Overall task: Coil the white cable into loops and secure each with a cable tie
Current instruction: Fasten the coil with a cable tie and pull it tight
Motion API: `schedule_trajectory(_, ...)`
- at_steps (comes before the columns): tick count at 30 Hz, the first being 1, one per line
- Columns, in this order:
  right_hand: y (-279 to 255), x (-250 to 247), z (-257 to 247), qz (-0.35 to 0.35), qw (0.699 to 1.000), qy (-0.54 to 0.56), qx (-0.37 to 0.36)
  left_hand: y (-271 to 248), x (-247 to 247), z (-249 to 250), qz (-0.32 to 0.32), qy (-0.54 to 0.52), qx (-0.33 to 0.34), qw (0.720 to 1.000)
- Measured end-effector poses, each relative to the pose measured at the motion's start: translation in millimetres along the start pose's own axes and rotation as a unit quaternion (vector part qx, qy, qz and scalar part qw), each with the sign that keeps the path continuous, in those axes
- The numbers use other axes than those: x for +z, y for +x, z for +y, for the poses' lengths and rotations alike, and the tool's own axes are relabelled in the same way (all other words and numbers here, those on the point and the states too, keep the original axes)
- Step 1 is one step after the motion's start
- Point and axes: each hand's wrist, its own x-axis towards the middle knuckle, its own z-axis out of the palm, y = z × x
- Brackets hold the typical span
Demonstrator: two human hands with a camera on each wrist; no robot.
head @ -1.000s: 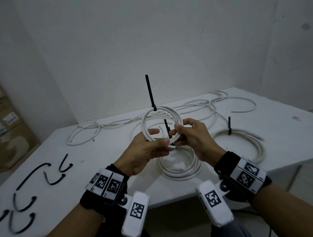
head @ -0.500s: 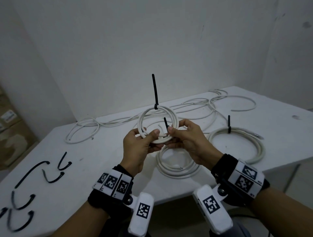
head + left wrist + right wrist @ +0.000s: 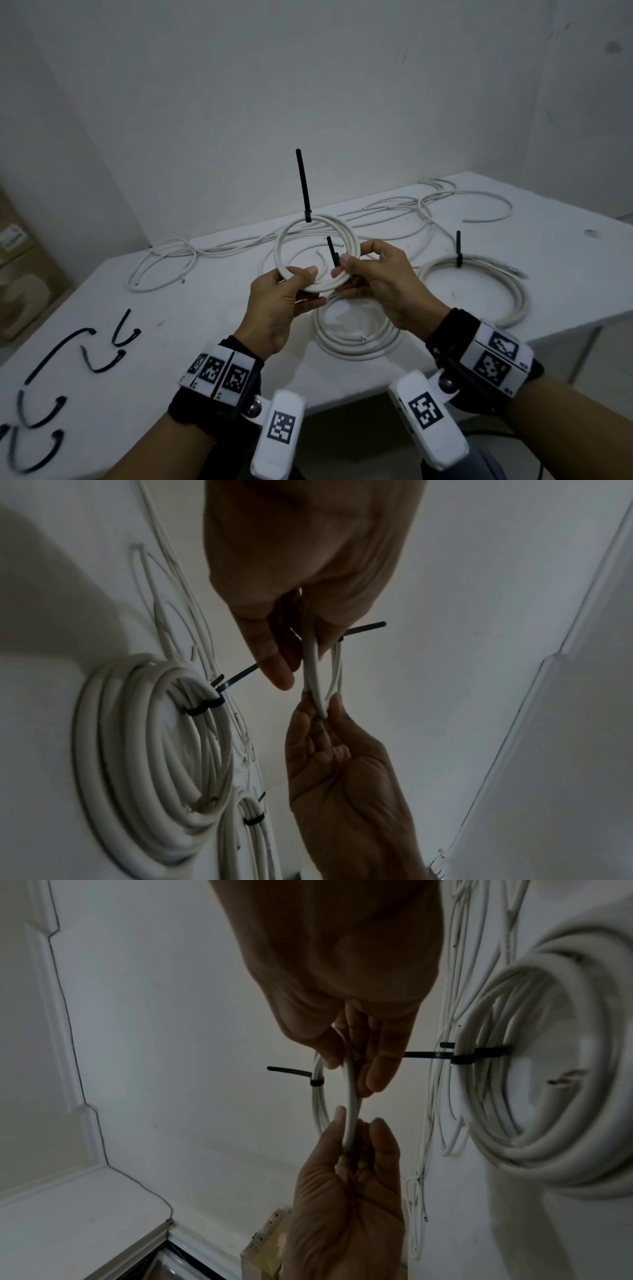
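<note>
I hold a small coil of white cable (image 3: 286,236) in the air above the white table (image 3: 205,308). A black cable tie (image 3: 303,185) cinched at the top of the coil sticks straight up; the same tie (image 3: 291,1072) shows in the right wrist view. My left hand (image 3: 305,286) grips the coil's lower left, thumb on top. My right hand (image 3: 342,267) pinches a second black tie (image 3: 331,250) at the coil's lower right, its short tail standing up beside the thumb. The tie's head is hidden by my fingers. In the left wrist view the coil (image 3: 313,669) appears edge-on between both hands.
A tied coil (image 3: 513,284) with an upright tie lies at the right. Another coil (image 3: 356,349) lies under my hands. Loose white cable (image 3: 164,263) runs along the back of the table. Several loose black ties (image 3: 51,359) lie at the front left. Cardboard boxes (image 3: 20,274) stand left.
Both hands have lifted the coil slightly up and away. My left hand has turned from a sideways hold to a more upright one, with the thumb settled on the coil's lower left.
</note>
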Motion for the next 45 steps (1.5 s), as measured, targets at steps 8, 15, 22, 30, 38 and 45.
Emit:
schedule_trajectory(8, -1.9, -5.4, -2.8, 0.004, 1.000, -0.004, 0.009, -3.1, 2.8, 3.0, -0.034, 0.004, -0.028, 0.999)
schedule_trajectory(15, -2.2, -27.0, -5.5, -0.015, 0.990, -0.133, 0.042, -2.4, -0.9, 0.0, -0.017, 0.075, -0.044, 0.996)
schedule_trajectory(22, -1.4, -44.4, 3.3, -0.007, 0.931, -0.361, 0.047, -2.6, -1.6, -19.5, -0.052, 0.277, -0.019, 0.959)
schedule_trajectory(30, -6.6, -48.5, 7.3, -0.001, 0.863, -0.501, 0.064, 2.4, -0.1, -31.2, -0.068, 0.385, -0.024, 0.920)
schedule_trajectory(38, -9.7, -42.9, 6.0, -0.008, 0.823, -0.564, 0.073, 3.9, -0.1, -30.0, -0.076, 0.462, -0.015, 0.883)
schedule_trajectory(45, -10.2, -41.2, 6.3, -0.024, 0.828, -0.553, 0.089, 3.8, -1.0, -31.1, -0.097, 0.501, -0.048, 0.859)
